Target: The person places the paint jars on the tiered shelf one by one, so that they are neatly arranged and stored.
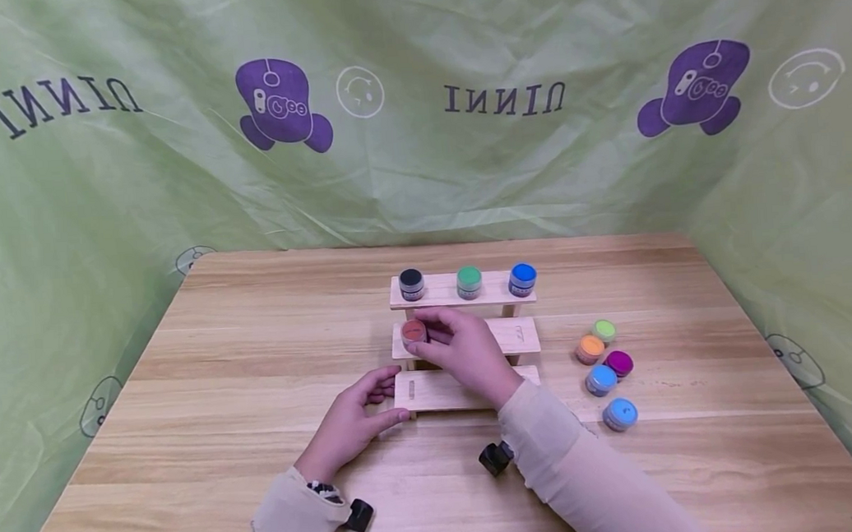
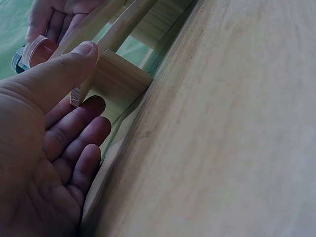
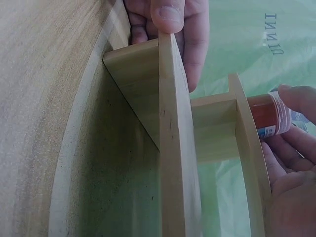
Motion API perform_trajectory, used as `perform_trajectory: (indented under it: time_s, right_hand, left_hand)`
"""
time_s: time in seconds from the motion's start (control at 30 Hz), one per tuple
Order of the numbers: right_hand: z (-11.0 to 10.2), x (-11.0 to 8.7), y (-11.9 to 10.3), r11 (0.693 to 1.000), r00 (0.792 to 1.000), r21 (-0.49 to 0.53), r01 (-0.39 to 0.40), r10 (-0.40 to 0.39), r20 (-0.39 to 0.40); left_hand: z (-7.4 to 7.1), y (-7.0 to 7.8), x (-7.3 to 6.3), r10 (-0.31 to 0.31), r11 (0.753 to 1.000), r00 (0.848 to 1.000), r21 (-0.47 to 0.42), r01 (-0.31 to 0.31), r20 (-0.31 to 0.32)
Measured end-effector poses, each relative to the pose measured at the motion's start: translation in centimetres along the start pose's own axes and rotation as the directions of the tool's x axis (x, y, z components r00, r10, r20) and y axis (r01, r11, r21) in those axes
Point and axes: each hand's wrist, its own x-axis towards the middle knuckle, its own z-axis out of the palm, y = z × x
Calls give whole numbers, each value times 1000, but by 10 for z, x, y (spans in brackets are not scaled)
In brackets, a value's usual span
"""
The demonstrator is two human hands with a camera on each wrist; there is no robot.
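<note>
A three-step wooden display rack stands on the table. My right hand pinches a small paint jar with a reddish-brown top between thumb and fingers, at the left end of the middle step. In the right wrist view, the base of that paint jar meets the step's surface. My left hand grips the left end of the lowest step, its thumb at the front corner and its fingers at the back corner. On the top step sit a black jar, a green jar and a blue jar.
Right of the rack, several loose jars stand on the wooden table: light green, orange, magenta and two light blue ones, one nearer. Green printed cloth hangs behind and along both sides.
</note>
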Motion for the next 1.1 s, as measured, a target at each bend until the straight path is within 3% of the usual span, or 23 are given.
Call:
perform_trajectory:
  time_s: [1.1]
  right_hand:
    - [-21, -22, 9, 996, 998, 85, -23, 27, -48]
  left_hand:
    - [0, 3, -1, 17, 1000, 1000, -8, -17, 1]
